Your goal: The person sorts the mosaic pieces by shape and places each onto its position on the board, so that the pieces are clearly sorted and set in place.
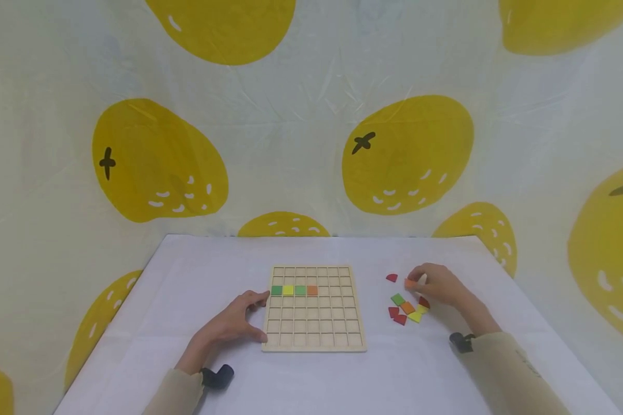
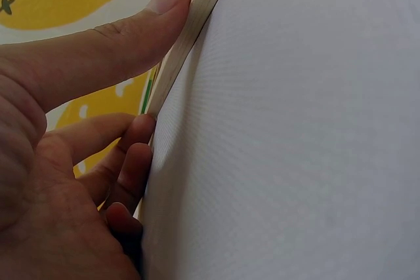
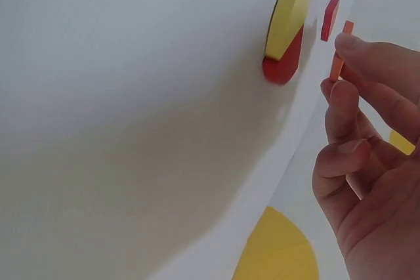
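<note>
My left hand (image 1: 231, 321) rests at the left side of a wooden grid board (image 1: 314, 349). Its thumb touches the edge near the front corner, and the index fingertip touches farther back, as the left wrist view also shows. One row of the board holds a green tile (image 1: 277, 290), a yellow tile (image 1: 288, 290), a second green tile (image 1: 300, 290) and an orange tile (image 1: 312, 290), side by side from the left. Over at the right, my right hand (image 1: 440, 285) pinches another orange tile (image 3: 337, 67) between thumb and fingers, held on edge in the right wrist view.
Loose pieces lie right of the board: a green square (image 1: 397, 300), an orange square (image 1: 407, 308), several red pieces (image 1: 400, 320) and yellow pieces (image 1: 415, 317), one yellow overlapping a red. White cloth (image 1: 228, 265) covers the table; a lemon-patterned curtain (image 1: 285, 144) hangs behind.
</note>
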The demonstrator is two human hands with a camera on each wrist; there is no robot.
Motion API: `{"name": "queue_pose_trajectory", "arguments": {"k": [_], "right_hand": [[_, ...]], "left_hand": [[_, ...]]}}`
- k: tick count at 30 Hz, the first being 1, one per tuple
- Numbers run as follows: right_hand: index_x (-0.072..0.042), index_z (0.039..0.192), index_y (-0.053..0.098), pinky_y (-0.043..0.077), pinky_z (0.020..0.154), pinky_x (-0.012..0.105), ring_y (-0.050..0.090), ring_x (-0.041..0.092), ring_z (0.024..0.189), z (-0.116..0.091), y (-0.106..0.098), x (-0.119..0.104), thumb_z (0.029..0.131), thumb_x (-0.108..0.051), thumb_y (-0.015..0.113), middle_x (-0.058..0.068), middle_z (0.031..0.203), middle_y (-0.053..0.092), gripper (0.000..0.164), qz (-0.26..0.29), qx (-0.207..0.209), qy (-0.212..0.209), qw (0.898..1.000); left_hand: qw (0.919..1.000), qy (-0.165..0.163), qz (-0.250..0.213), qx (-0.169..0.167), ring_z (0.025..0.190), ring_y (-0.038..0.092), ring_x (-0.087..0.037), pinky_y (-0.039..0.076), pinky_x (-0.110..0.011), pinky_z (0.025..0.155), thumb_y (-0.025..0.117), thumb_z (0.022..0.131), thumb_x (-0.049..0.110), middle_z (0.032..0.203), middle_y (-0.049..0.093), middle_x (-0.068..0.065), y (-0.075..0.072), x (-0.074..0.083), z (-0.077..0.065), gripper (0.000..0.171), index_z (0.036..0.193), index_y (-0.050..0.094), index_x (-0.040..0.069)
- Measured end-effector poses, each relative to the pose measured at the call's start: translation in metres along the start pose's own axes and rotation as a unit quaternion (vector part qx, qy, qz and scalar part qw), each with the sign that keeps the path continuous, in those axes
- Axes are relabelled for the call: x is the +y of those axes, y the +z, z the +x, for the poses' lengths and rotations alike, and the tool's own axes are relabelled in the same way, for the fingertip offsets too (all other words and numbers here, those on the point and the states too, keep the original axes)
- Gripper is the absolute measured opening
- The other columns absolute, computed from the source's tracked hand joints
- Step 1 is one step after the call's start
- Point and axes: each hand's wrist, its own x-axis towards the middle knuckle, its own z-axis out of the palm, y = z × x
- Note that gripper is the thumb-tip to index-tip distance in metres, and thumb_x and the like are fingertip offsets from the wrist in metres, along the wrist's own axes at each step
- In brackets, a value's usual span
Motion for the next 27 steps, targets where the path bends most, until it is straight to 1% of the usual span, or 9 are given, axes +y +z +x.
{"name": "queue_pose_trajectory", "arguments": {"k": [4, 7, 12, 17, 19, 21, 27], "right_hand": [[-0.009, 0.121, 0.07, 0.053, 0.069, 0.03, 0.059, 0.019, 0.073, 0.002, 0.003, -0.01, 0.094, -0.034, 0.075, 0.007, 0.105, 0.069, 0.037, 0.018, -0.012, 0.005, 1.0], [-0.01, 0.123, 0.069, 0.054, 0.066, 0.03, 0.058, 0.019, 0.071, 0.003, 0.006, -0.016, 0.094, -0.033, 0.076, 0.006, 0.106, 0.068, 0.038, 0.022, -0.017, 0.007, 1.0], [-0.012, 0.123, 0.069, 0.054, 0.061, 0.03, 0.058, 0.02, 0.069, 0.009, 0.012, -0.025, 0.092, -0.037, 0.078, 0.007, 0.104, 0.067, 0.041, 0.021, -0.02, 0.019, 0.999], [-0.012, 0.12, 0.071, 0.053, 0.06, 0.03, 0.058, 0.02, 0.076, 0.014, 0.016, -0.034, 0.092, -0.036, 0.077, 0.004, 0.104, 0.068, 0.037, 0.017, -0.012, 0.002, 1.0], [-0.012, 0.118, 0.072, 0.053, 0.063, 0.029, 0.057, 0.019, 0.082, 0.015, 0.017, -0.038, 0.093, -0.035, 0.077, 0.003, 0.105, 0.069, 0.034, 0.011, -0.007, -0.011, 1.0], [-0.014, 0.116, 0.073, 0.052, 0.065, 0.028, 0.058, 0.019, 0.085, 0.015, 0.019, -0.041, 0.092, -0.035, 0.077, 0.002, 0.105, 0.07, 0.032, 0.011, -0.004, -0.015, 1.0], [-0.015, 0.116, 0.073, 0.056, 0.071, 0.029, 0.059, 0.019, 0.089, 0.014, 0.024, -0.054, 0.092, -0.036, 0.078, 0.001, 0.105, 0.069, 0.032, 0.017, -0.01, -0.028, 0.999]], "left_hand": [[1.0, -0.005, 0.0, 0.002, 0.123, 0.051, -0.025, 0.042, -0.052, 0.112, 0.098, 0.062, 0.028, 0.129, 0.06, 0.0, 0.0, 0.0, 0.0, 0.106, 0.154, 0.048, 0.009], [1.0, -0.008, 0.0, 0.004, 0.122, 0.051, -0.024, 0.042, -0.051, 0.112, 0.098, 0.062, 0.029, 0.128, 0.06, 0.001, 0.001, 0.0, 0.0, 0.106, 0.154, 0.049, 0.009], [0.9999, -0.009, -0.003, 0.003, 0.123, 0.051, -0.023, 0.042, -0.051, 0.112, 0.098, 0.062, 0.028, 0.127, 0.06, 0.002, 0.0, 0.003, 0.0, 0.107, 0.154, 0.048, 0.009], [1.0, -0.006, -0.003, 0.003, 0.121, 0.051, -0.023, 0.043, -0.049, 0.11, 0.098, 0.063, 0.027, 0.127, 0.059, 0.001, -0.002, 0.006, -0.001, 0.106, 0.154, 0.048, 0.008], [1.0, -0.005, -0.002, 0.002, 0.121, 0.05, -0.023, 0.043, -0.048, 0.11, 0.098, 0.063, 0.026, 0.127, 0.059, 0.001, -0.003, 0.006, -0.001, 0.105, 0.154, 0.048, 0.008], [1.0, -0.005, -0.003, 0.003, 0.121, 0.051, -0.023, 0.043, -0.048, 0.109, 0.098, 0.063, 0.026, 0.127, 0.059, 0.001, -0.003, 0.006, -0.001, 0.105, 0.154, 0.048, 0.008], [0.9999, -0.012, -0.001, 0.003, 0.122, 0.051, -0.023, 0.043, -0.049, 0.11, 0.098, 0.062, 0.026, 0.126, 0.06, 0.001, -0.003, 0.006, -0.002, 0.105, 0.154, 0.049, 0.009]]}}
